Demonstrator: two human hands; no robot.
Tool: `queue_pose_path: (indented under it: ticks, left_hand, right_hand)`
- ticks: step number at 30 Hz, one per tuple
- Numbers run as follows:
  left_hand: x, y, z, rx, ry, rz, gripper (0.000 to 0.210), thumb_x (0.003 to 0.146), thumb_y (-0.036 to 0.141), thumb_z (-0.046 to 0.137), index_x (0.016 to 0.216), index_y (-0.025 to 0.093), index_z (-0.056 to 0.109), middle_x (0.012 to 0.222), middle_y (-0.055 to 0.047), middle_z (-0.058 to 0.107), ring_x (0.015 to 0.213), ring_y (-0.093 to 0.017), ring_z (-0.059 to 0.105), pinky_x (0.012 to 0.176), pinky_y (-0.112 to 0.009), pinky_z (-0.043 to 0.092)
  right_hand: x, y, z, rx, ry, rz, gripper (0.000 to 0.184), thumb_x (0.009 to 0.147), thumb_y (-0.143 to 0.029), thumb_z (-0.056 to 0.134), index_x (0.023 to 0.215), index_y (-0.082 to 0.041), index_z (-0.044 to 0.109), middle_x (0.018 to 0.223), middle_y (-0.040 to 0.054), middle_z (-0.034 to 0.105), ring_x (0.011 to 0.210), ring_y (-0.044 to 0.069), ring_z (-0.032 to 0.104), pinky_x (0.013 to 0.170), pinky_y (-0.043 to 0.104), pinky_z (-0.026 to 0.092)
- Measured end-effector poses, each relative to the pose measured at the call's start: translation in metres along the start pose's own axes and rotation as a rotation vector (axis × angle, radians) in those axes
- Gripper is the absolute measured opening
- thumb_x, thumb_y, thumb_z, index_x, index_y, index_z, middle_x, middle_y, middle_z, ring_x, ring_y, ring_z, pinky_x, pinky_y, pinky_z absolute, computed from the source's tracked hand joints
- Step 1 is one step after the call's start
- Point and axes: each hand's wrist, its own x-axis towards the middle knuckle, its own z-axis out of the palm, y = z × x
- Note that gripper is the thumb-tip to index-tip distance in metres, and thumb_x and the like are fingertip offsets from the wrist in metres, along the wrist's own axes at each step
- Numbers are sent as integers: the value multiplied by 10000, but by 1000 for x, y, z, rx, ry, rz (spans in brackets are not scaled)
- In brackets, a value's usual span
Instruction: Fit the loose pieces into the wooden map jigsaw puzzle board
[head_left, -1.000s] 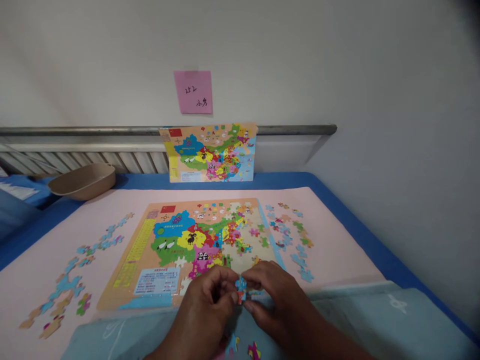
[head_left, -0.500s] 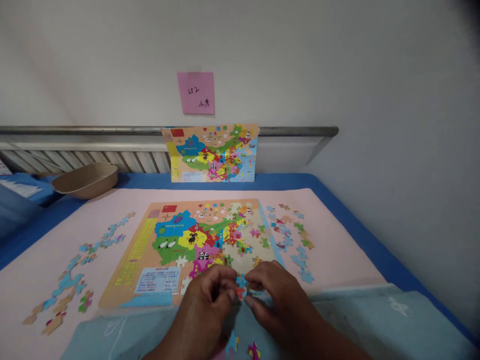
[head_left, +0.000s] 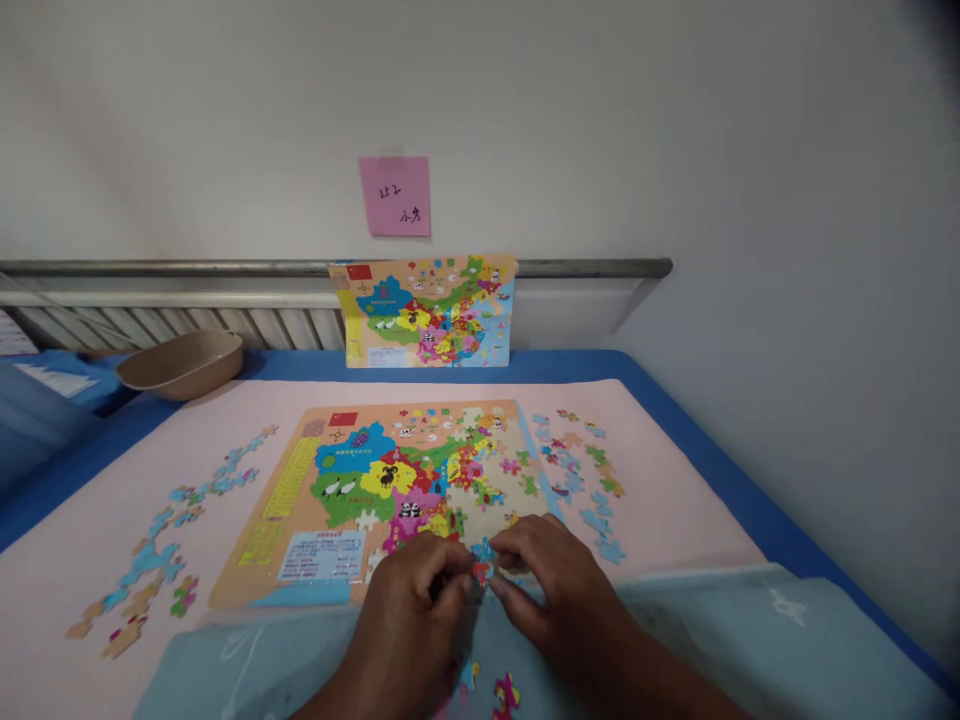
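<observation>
Between my two hands is a small blue and red jigsaw puzzle piece (head_left: 481, 562), near the lower edge of the map puzzle. My left hand (head_left: 420, 600) pinches its left side. The fingers of my right hand (head_left: 551, 590) close on its right side. Just beyond my hands lies the puzzle board (head_left: 352, 460), a colourful map partly filled in, with bare patches on its right half; my hands hide part of its lower edge. Below my hands, a pink and yellow piece (head_left: 506, 694) and a light blue piece (head_left: 469, 676) rest on the blue-green cloth (head_left: 697, 640).
Loose pieces (head_left: 154, 560) lie along the left, and more pieces (head_left: 600, 520) along the right of the board. A reference map picture (head_left: 427, 312) leans against the wall rail (head_left: 600, 268). A brown tray (head_left: 184, 368) stands at the back left. A pink note (head_left: 395, 197) hangs above.
The blue and red piece is slightly higher relative to the board, still between my fingers. The whole view has shifted a little. Loose pieces on both sides lie as before.
</observation>
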Motion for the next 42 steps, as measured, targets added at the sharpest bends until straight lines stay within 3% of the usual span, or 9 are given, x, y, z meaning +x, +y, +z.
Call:
queue_pose_path:
  ticks: [25,29,33,36,39,42]
  left_hand:
    - [0,-2,4,43,56,61,138,872,182,557,800,249,654,796,37,643,769,-184,582,691,-342,362]
    - [-2,-2,1,70,77,97,154,869,183,524,863,265,655,837,36,655,794,-193,601,700,-348,382]
    - [-8,0,-9,148,125,236,157,935,229,519,972,299,654,896,38,667,811,-183,622,703,-336,439]
    - [-13,4,-20,231,153,375,142,985,224,498,994,274,631,865,29,647,753,-151,617,648,-295,473]
    - [-20,3,-32,326,165,505,123,1015,201,493,1033,240,609,868,17,647,753,-122,622,640,-247,507]
    - [-27,-7,-41,397,144,518,113,1027,197,503,1070,232,602,884,29,667,783,-92,639,674,-189,524]
  right_hand:
    - [0,4,5,4,-4,-101,160,892,-101,612,1014,-194,567,906,30,621,826,212,509,750,325,312]
    - [4,15,-9,-51,33,-90,138,933,-149,582,1063,-197,576,933,39,629,856,222,535,787,339,337]
    - [8,38,-37,-153,69,-64,129,989,-228,559,1108,-185,584,978,64,621,901,236,548,795,343,367]
    - [7,46,-48,-186,-4,-63,127,989,-231,574,1101,-177,603,974,63,621,908,235,546,801,348,367]
    - [4,41,-43,-227,-166,-17,89,959,-226,644,1040,-190,643,951,53,629,900,235,536,813,361,344]
    - [4,31,-34,-274,-338,51,63,941,-211,690,996,-198,663,949,51,634,906,232,533,842,376,319]
